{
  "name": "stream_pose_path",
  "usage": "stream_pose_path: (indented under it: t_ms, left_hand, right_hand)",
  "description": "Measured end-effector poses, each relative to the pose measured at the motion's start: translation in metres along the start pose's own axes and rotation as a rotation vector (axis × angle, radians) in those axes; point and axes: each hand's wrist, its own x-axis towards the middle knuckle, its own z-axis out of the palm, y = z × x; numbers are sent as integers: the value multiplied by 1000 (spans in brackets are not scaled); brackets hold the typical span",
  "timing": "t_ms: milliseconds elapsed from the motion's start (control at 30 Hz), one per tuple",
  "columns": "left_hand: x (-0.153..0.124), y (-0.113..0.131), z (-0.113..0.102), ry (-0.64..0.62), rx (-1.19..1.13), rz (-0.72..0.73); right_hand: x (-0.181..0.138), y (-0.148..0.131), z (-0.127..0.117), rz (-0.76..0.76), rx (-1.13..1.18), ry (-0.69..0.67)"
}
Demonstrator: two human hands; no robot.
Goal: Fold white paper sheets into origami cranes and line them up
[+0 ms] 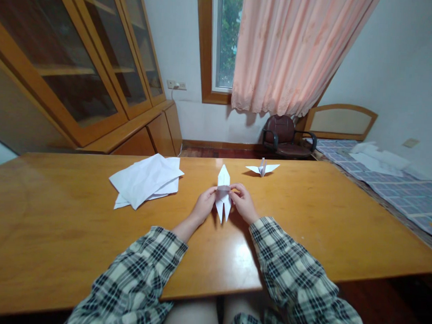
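Note:
Between my two hands is a partly folded white origami paper [223, 196], with a pointed top and two narrow points at the near end. A greyish, shaded fold crosses its middle. My left hand [204, 205] pinches the left edge of this middle part between thumb and fingers. On the other side, my right hand [243, 201] pinches the right edge at about the same height. Beyond my right hand stands a finished-looking paper crane [262, 169] with its wings spread. Several loose sheets of white paper [146, 181] lie in an uneven pile to the left.
Everything rests on a glossy wooden table [306, 222], whose near edge is close to my lap. A brown armchair [285, 136] stands past the far edge. To the right is a bed [381, 182], and a glass-doored cabinet [99, 58] is at the left.

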Motion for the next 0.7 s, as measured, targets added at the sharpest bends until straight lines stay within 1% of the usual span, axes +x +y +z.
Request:
stream_pose_path:
  t_ms: [233, 400, 533, 600, 700]
  left_hand:
    - [-2, 3, 2, 35, -83, -115]
    - [-3, 5, 4, 60, -200, -192]
    - [-3, 10, 3, 9, -286, -261]
    - [-3, 12, 4, 8, -283, -277]
    - [-4, 13, 4, 30, -252, -259]
  right_hand:
    - [-1, -2, -1, -31, -23, -20]
    - [-2, -8, -2, -119, -89, -16]
    - [-2, -11, -3, -172, -150, 1]
    - [-3, -11, -3, -186, -158, 4]
    - [-2, -10, -2, -198, -155, 9]
